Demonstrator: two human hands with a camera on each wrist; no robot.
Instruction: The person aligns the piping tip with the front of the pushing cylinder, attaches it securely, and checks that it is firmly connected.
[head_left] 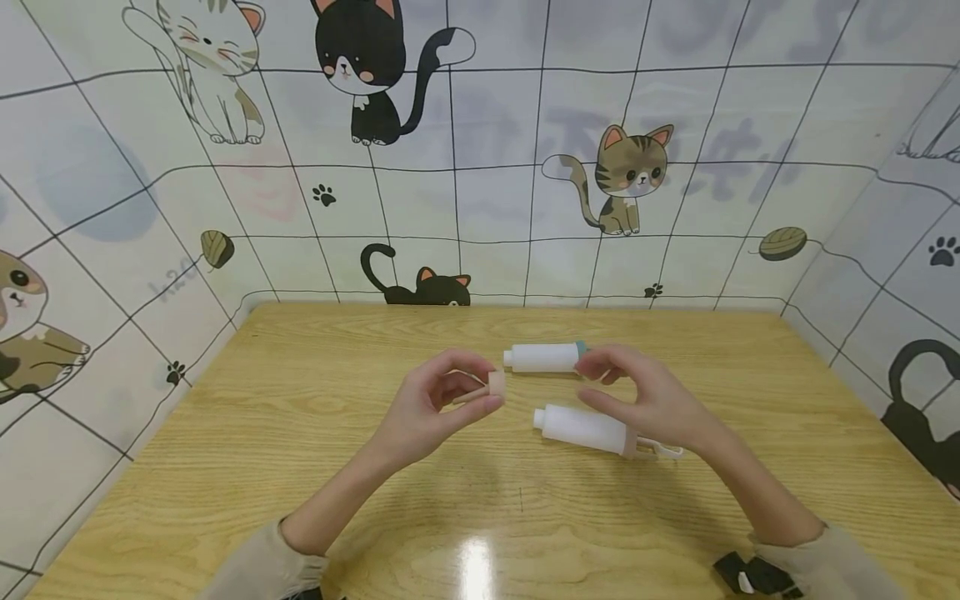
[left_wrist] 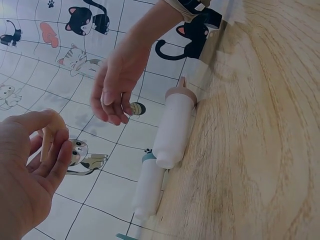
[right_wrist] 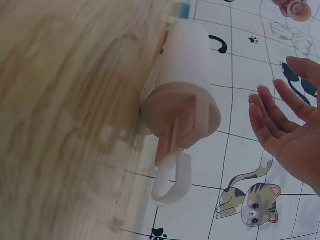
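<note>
Left hand (head_left: 427, 408) pinching small pale-beige piece (head_left: 496, 382) (round-ended, thin stem); right hand (head_left: 651, 396) loosely spread.

Booth-like workspace: wooden table (head_left: 300, 358), cat-print sheeting (head_left: 491, 200)

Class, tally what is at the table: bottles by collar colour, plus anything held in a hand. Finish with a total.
Teal-collared white bottle: 1
Pinkish-beige-collared white bottle: 1
Small pale piece held in the left hand: 1
Total: 3
</note>
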